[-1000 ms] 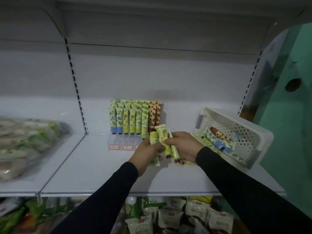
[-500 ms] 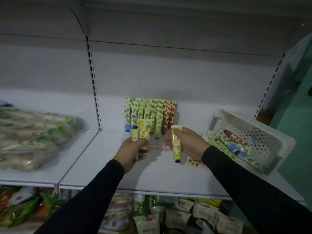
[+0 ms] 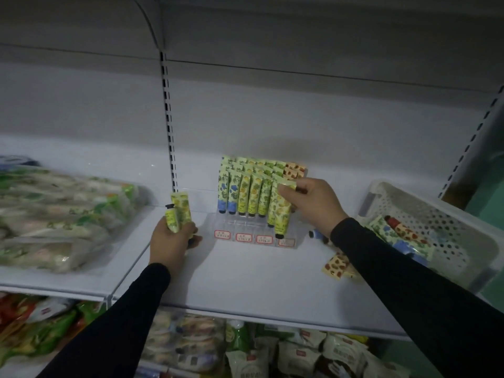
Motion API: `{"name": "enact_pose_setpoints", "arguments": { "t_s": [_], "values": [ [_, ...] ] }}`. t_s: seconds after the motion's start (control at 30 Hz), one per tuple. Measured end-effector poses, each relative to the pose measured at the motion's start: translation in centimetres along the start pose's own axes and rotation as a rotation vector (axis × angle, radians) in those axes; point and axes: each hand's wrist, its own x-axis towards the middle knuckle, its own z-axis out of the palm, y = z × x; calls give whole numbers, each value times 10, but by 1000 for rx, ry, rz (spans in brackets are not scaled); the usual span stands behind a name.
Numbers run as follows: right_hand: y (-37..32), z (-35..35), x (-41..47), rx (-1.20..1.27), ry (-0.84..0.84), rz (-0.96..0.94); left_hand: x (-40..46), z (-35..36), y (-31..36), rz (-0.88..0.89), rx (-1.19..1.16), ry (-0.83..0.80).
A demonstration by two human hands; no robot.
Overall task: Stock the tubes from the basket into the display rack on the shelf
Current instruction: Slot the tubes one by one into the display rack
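White metal shelf (image 3: 245,279) with a white back wall and slotted uprights, dim light. Clear display rack (image 3: 253,230) stands near the back of the shelf, rows of tubes (image 3: 246,195) upright in it, caps down: blue-and-green print on the left, yellow-green in the middle, orange print at the far right rear. Four small red-bordered price labels (image 3: 243,237) run along the rack's front edge; the writing is too small to read.

Right hand (image 3: 311,204) pinches the flat top end of a yellow-green tube (image 3: 282,214), held upright with its black cap down at the rack's right front slot. Whether the cap is seated in the slot, cannot tell.

Left hand (image 3: 170,241) sits on the shelf left of the rack, fingers curled round a bunch of yellow-green tubes (image 3: 178,214), two clearly visible, sticking up out of the fist.

White perforated basket (image 3: 450,214) sits at the right end of the shelf, tilted, with more tubes inside, blue-green and orange prints. A few loose tubes (image 3: 336,267) lie on the shelf between basket and rack, partly hidden by the right sleeve.

Bagged goods (image 3: 54,214) in clear wrap fill the next shelf bay on the left. Snack packets (image 3: 300,353) with small red labels sit on the shelf below; text unreadable.
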Motion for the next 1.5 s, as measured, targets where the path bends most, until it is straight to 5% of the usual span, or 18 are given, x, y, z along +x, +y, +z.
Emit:
{"name": "enact_pose_setpoints", "arguments": {
  "t_s": [0.4, 0.73, 1.2, 1.5],
  "values": [
    [-16, 24, 38, -46, -127, 18, 8, -3, -10, -27, -3, -14],
    [-14, 32, 45, -187, 6, -46, 8, -2, -10, -34, -3, -17],
    [-16, 24, 42, -83, 39, -6, 7, -2, -9, -48, -4, -17],
    [-13, 41, 46, -315, 19, -122, 6, -2, -7, -40, -4, -22]
  ]
}}
